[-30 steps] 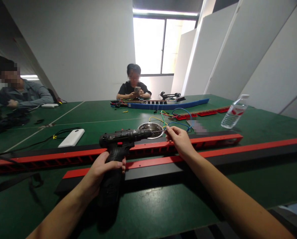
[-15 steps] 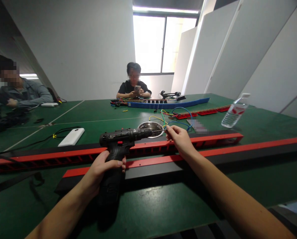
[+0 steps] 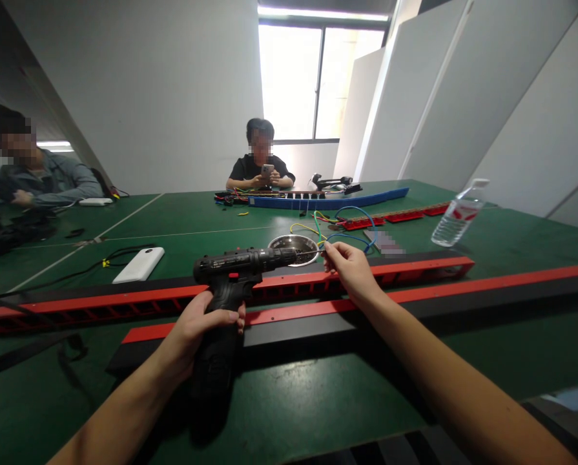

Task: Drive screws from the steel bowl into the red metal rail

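A black cordless drill [image 3: 233,265] is held by its grip in my left hand [image 3: 196,329], closed round the handle. The drill points right, level, above the red and black bars. Its thin bit [image 3: 310,252] runs to the fingertips of my right hand [image 3: 349,265], which are pinched at the bit's tip. Whether a small screw sits between those fingers is hidden. Just behind the bit stands a round metal bowl [image 3: 285,241] with small dark pieces in it. Beneath my hands lie a near red-topped bar [image 3: 289,314] and a farther red slotted bar [image 3: 172,298].
On the green table [image 3: 298,394] are a white power bank [image 3: 139,265], a tilted-looking water bottle [image 3: 457,216], coloured wires [image 3: 351,237], red strips [image 3: 405,216] and a blue bar [image 3: 327,202]. One person [image 3: 260,165] sits opposite holding a phone; another [image 3: 51,174] sits at the left.
Almost nothing differs. My hands and the drill stay in place, with the right fingertips still at the bit's tip; the view has shifted very slightly.
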`<state>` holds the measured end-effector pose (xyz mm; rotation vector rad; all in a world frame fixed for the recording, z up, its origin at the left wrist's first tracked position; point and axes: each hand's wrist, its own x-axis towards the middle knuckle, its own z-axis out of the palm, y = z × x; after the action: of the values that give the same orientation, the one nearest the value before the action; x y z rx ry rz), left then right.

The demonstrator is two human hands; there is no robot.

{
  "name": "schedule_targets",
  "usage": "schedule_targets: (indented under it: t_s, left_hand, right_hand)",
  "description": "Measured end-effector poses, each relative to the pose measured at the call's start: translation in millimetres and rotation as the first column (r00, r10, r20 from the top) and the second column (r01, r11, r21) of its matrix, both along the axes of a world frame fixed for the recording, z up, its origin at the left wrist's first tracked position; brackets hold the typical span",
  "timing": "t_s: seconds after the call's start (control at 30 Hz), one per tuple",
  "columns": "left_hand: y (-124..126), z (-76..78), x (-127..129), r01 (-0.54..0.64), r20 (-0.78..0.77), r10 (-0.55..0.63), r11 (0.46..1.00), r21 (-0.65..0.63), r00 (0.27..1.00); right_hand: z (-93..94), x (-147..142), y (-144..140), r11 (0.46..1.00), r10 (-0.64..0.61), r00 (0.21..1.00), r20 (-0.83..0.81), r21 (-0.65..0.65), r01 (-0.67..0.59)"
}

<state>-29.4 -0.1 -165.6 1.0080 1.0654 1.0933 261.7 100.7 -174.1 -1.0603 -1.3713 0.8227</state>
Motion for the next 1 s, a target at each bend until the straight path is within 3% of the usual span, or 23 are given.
schedule_targets:
  t_s: [1.0]
  left_hand:
    - [0.4,1.7,2.0,0.012,0.016,-0.011,1.0,-0.013,1.0]
  right_hand:
    - [-0.9,0.6,-0.4,1.0,0.001,1.0,0.016,0.01,-0.001]
